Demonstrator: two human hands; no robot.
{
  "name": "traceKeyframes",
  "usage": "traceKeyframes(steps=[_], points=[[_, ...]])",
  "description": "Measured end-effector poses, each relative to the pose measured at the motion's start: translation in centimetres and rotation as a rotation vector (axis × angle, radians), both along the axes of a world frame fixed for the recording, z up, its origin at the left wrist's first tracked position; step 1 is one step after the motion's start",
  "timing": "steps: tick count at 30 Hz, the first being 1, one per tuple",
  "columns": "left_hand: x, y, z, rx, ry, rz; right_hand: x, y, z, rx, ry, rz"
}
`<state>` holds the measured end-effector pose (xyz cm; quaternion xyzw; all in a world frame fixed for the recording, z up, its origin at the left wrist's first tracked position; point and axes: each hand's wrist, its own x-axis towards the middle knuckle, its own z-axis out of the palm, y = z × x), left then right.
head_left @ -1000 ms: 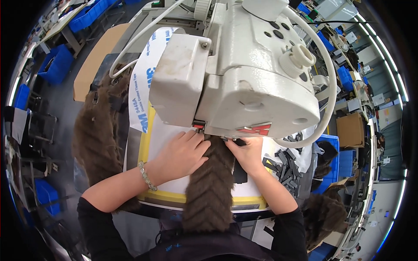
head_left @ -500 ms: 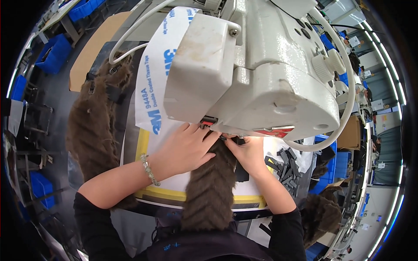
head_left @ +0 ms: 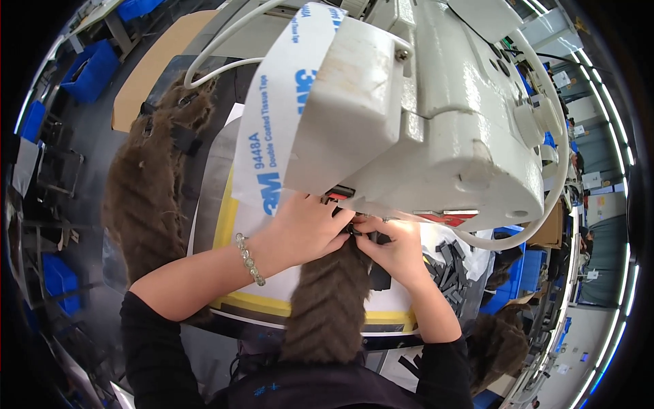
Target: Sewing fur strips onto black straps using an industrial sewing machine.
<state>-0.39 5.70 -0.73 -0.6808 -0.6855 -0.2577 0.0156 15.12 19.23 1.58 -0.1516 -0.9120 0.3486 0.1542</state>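
A brown fur strip runs from the front edge of the work surface to beneath the head of a white sewing machine. My left hand lies at its far end, left of the needle area, with thumb and forefinger closed in on the fur. From the right, my right hand pinches a small black piece at that same end, its fingertips almost meeting the left ones. The machine head covers some fingertips, and the black piece's exact kind is unclear.
White backing paper with blue print hangs at the machine's left. Short black strips lie in a pile to the right. Another brown fur piece with buckles rests at the left. Blue bins and a white cable are around.
The view has shifted slightly, so the machine appears further right. My left fingers have drawn in from lying spread on the fur, and my right fingers have curled toward the black piece.
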Motion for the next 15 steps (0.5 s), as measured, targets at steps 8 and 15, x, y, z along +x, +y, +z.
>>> traceKeyframes(steps=[8,15], points=[[0.9,-0.4,-0.5,-0.010,0.081,0.032,0.2,0.1,-0.3,-0.130,0.164,-0.160],[1.2,-0.3,-1.0,-0.023,0.217,0.043,-0.4,-0.2,-1.1,0.006,0.242,-0.153]])
